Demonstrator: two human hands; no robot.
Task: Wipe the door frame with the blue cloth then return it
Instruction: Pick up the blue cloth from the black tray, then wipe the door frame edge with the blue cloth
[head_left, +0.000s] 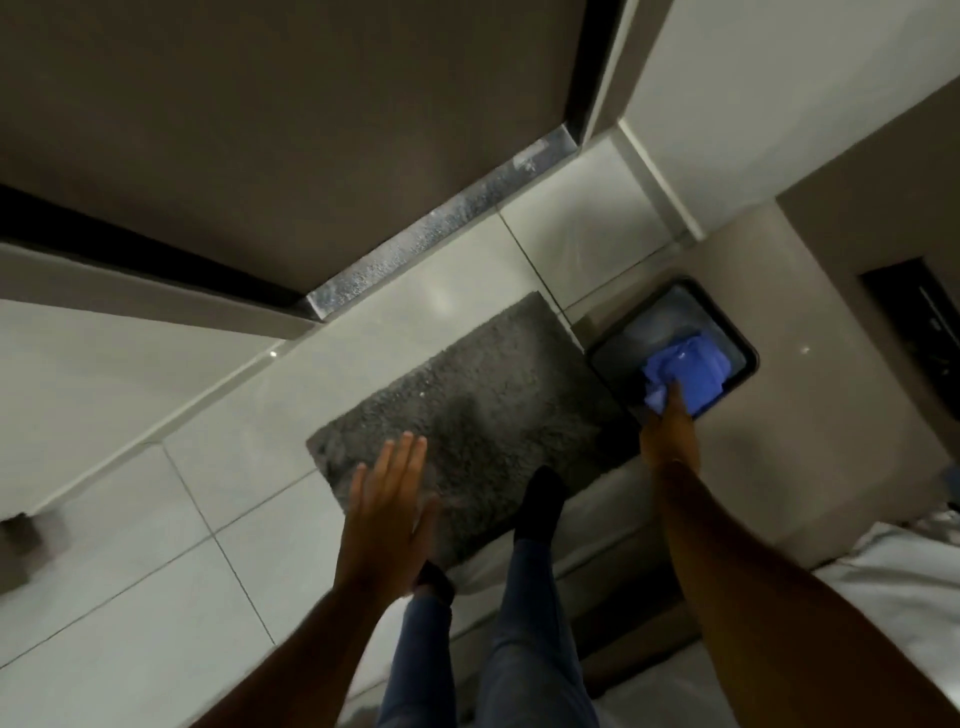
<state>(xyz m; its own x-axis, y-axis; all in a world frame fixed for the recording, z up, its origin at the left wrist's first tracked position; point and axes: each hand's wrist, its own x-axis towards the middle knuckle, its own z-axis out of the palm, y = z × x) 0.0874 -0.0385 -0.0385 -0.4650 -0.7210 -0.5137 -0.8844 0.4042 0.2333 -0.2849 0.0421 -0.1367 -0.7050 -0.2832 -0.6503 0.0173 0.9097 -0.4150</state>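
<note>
A grey mat (467, 410) lies on the pale tiled floor (156, 545) before the door frame (156, 249), and the person's feet in dark socks stand on its near edge. At the right side of the mat stands a dark bin (748, 358). The right hand (667, 431) reaches to the bin and grasps the blue cloth (685, 376), which lies bunched at the bin's opening. The left hand (387, 504) is spread flat over the mat and holds nothing.
</note>
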